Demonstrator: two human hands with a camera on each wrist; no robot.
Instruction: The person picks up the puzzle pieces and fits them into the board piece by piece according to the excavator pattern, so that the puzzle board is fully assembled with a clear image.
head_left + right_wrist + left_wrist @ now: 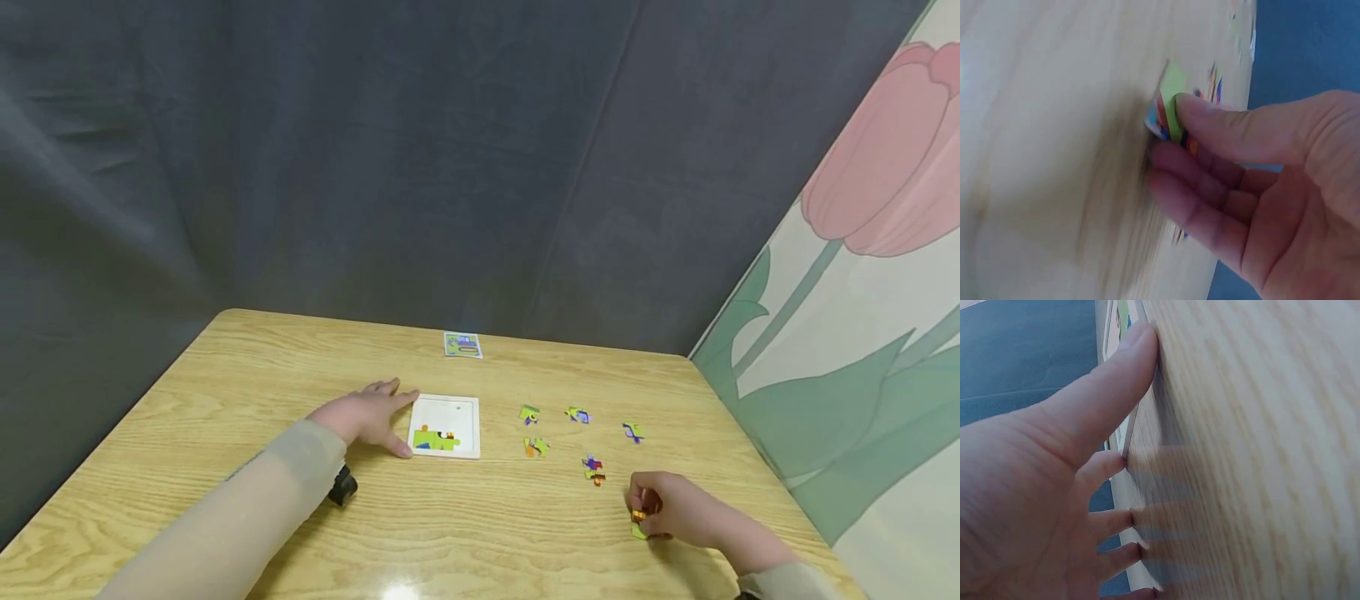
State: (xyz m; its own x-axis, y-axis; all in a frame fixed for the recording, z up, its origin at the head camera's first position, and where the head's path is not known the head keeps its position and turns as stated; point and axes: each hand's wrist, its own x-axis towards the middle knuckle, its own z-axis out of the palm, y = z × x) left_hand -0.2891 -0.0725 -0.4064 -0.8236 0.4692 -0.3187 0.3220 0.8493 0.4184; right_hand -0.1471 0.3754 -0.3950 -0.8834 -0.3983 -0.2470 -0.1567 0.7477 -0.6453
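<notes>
From the head camera I see my right hand [678,508] low on the right of the wooden table [225,392], fingers curled around a puzzle piece [638,523]. My right wrist view confirms it: the thumb [1235,125] presses the green face of the piece [1169,112] against the fingers beneath, so the piece sits pinched at the fingertips, its lower edge at or just above the tabletop; the blur there keeps me from saying whether it touches.

My left hand [367,417] lies flat with straight fingers, holding nothing. Its thumb [1116,381] rests against the near left corner of the white puzzle tray [457,408], the other fingertips along the tray's left edge.

The tray holds a few joined pieces [437,438] in its near left corner. Loose pieces [577,414] are scattered between the tray and my right hand, the nearest one [594,470] just up and left of my knuckles. A small picture card [462,344] lies at the far edge of the table, well apart from both hands.
</notes>
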